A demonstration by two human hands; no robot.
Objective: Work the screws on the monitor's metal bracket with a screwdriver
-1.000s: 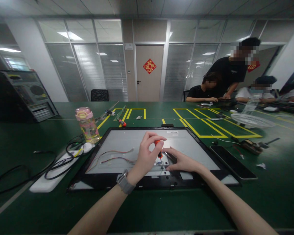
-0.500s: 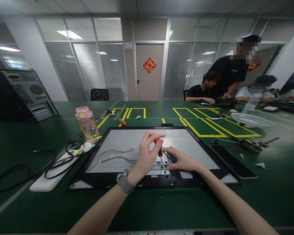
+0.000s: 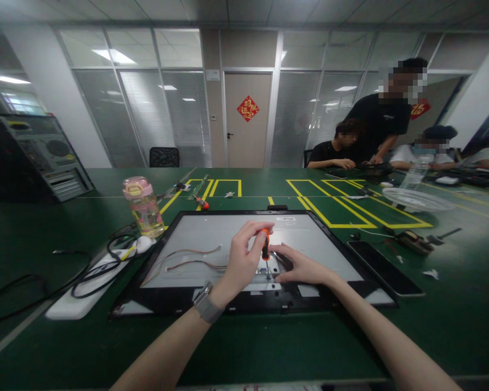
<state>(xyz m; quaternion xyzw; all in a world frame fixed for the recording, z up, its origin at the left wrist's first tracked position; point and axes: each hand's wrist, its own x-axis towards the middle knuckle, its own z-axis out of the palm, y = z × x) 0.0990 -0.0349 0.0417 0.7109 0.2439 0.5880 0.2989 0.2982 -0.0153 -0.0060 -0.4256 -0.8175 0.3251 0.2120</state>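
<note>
A monitor panel (image 3: 212,231) lies back-up on the green table, in a black frame. My left hand (image 3: 242,258) is closed around the orange handle of a small screwdriver (image 3: 264,245), held upright with its tip down on a small circuit board (image 3: 264,270) near the panel's front edge. My right hand (image 3: 299,266) rests beside the board, fingers curled and pressed on a dark part next to the screwdriver's tip. Thin red and white wires (image 3: 187,258) run across the panel to the left of my hands. A watch sits on my left wrist.
A pink-capped bottle (image 3: 142,206) stands left of the panel, with black cables (image 3: 85,271) and a white strip. A computer case (image 3: 36,155) stands far left. A dark flat panel (image 3: 385,266), a white fan grille (image 3: 415,200) and small tools lie right. Several people sit and stand at the back right.
The screwdriver's handle has come more upright in my left fingers, which have shifted slightly around it. My right hand stays in place.
</note>
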